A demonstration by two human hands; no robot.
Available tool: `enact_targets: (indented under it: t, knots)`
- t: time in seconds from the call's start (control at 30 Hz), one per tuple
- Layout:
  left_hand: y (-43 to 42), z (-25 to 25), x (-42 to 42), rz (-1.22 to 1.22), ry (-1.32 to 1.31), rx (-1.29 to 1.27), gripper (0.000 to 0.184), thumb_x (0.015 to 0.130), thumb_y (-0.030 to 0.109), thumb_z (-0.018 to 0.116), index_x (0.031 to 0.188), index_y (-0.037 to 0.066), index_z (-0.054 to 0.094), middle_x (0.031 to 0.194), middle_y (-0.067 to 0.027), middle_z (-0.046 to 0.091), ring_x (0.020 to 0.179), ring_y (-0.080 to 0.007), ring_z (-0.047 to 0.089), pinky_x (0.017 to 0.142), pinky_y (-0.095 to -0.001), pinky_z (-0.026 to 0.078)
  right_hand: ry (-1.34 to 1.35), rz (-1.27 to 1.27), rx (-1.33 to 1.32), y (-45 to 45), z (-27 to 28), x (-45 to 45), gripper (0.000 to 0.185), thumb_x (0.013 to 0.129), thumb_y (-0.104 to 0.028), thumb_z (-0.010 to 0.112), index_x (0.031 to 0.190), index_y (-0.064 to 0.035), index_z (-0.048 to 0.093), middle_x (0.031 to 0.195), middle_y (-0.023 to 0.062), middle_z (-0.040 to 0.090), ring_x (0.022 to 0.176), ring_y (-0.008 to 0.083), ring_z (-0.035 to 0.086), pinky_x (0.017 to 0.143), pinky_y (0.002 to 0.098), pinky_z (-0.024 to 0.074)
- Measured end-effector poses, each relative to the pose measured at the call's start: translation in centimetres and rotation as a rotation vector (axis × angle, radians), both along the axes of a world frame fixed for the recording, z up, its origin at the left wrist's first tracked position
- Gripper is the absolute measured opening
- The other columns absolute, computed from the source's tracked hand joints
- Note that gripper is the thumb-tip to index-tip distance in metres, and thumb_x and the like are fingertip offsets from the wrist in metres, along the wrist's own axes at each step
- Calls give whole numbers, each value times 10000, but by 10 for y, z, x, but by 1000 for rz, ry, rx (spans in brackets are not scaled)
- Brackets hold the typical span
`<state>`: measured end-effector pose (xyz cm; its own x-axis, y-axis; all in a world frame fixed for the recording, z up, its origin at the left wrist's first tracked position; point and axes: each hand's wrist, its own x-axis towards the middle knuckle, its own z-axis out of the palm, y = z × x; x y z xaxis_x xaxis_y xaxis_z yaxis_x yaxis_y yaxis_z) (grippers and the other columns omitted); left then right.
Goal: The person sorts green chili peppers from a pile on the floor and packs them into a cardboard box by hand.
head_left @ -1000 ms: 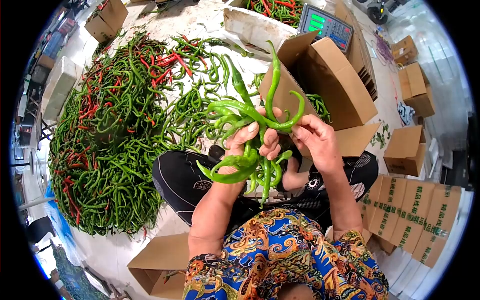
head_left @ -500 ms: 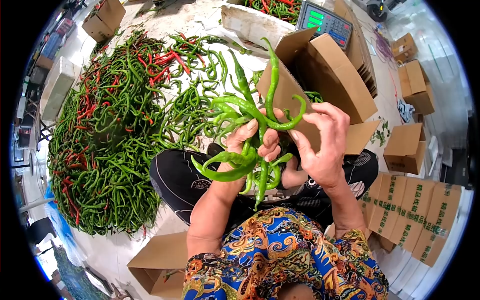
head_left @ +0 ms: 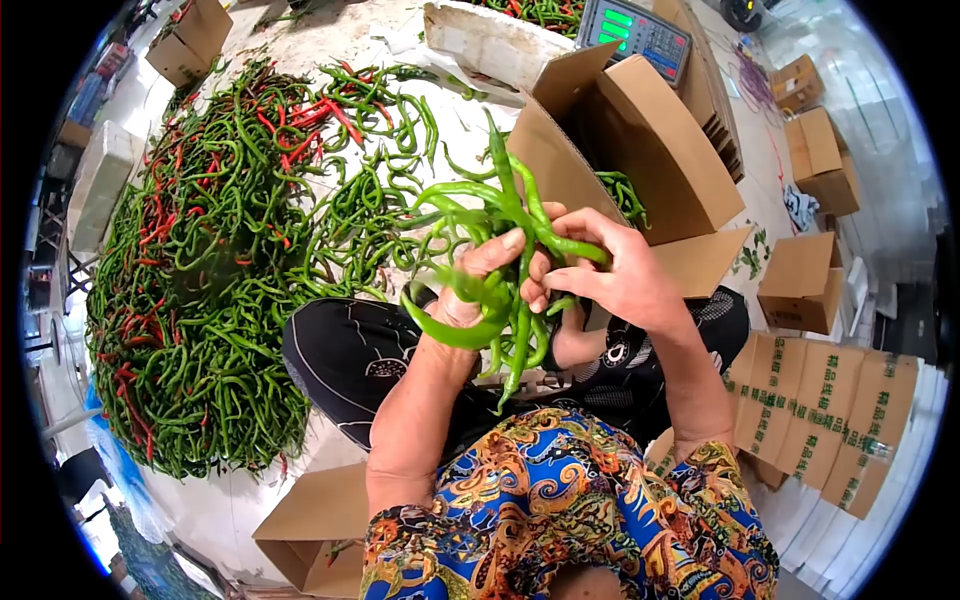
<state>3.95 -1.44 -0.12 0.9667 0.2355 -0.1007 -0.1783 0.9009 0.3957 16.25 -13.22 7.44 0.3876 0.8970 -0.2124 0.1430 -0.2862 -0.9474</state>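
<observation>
A bunch of long green peppers is wrapped in my left hand, with curved tips sticking out above and below the fingers. My right hand is closed at the right side of the bunch, its thumb and fingers pinching a green pepper. A large heap of green and red peppers lies on the floor to the left. More loose peppers are spread between the heap and my hands. Just beyond my right hand an open cardboard box lies tilted, with some green peppers beside its flap.
A scale with a lit green display stands behind the box, beside a white foam box. Small cartons line the right side, above flat printed cardboard. Another open carton sits at the lower left.
My right hand has moved from spread fingers beside the bunch to a pinch on a pepper. The upright curved pepper tips have shifted down and left. The whole view has shifted slightly.
</observation>
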Motion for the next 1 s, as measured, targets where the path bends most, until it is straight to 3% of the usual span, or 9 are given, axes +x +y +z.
enact_targets:
  t: [0.1, 0.13, 0.17, 0.27, 0.57, 0.7, 0.87, 1.0]
  knots:
    - [1, -12, 2, -63, -88, -124, 463, 907, 262, 595, 1274, 6, 478, 746, -87, 605, 552, -164, 576, 527, -312, 523, 236, -62, -21, -1, -6, 12, 236, 885, -124, 642, 1083, -5, 598, 876, 8, 622, 698, 43, 536, 626, 206, 456]
    - [4, -15, 3, -85, -60, -23, 593, 918, 342, 573, 1388, 44, 368, 752, -65, 577, 542, -133, 518, 503, -294, 467, 415, -115, 29, -6, -16, 23, 173, 904, -107, 619, 1059, -33, 600, 840, -17, 607, 610, 3, 455, 529, 153, 364]
    - [2, -15, 1, -50, -67, -40, 575, 937, 325, 542, 1387, 15, 363, 761, -62, 562, 547, -119, 493, 520, -286, 453, 532, -158, 133, -8, -18, 27, 149, 917, -110, 606, 1050, -43, 601, 826, -27, 596, 578, -16, 390, 487, 139, 285]
    - [2, -10, -1, -36, -107, -60, 563, 956, 319, 501, 1370, -40, 368, 734, -53, 533, 531, -104, 447, 523, -283, 434, 579, -136, 145, -16, -17, 34, 167, 928, -132, 596, 1066, -39, 596, 858, -14, 604, 599, -4, 420, 498, 145, 304]
    - [4, -20, 9, -17, -180, 26, 602, 934, 318, 547, 1408, 28, 317, 787, -63, 572, 562, -118, 479, 537, -293, 453, 580, -105, 160, -19, -16, 31, 219, 960, -192, 543, 1102, -29, 576, 889, -11, 602, 634, 10, 431, 518, 144, 309]
    - [-1, -18, 6, -39, -38, -19, 629, 911, 312, 586, 1379, -31, 345, 801, -67, 582, 570, -118, 496, 547, -300, 467, 580, -177, 194, -20, -17, 31, 211, 975, -181, 506, 1110, -27, 557, 915, 10, 593, 631, 20, 426, 518, 147, 315]
    - [-9, 2, 1, -49, 69, 82, 511, 841, 183, 656, 1256, -59, 483, 810, -86, 602, 645, -149, 582, 614, -285, 505, 637, -300, 372, -21, -25, 50, 166, 976, -128, 472, 1058, 1, 536, 912, 57, 577, 563, 34, 405, 472, 156, 321]
    - [-5, 0, -5, -65, 67, -21, 346, 824, 186, 660, 1079, -28, 569, 800, -82, 610, 633, -146, 580, 600, -283, 497, 716, -266, 179, -31, -13, 42, 203, 971, -153, 487, 1071, 11, 551, 838, 16, 565, 520, 19, 361, 450, 160, 287]
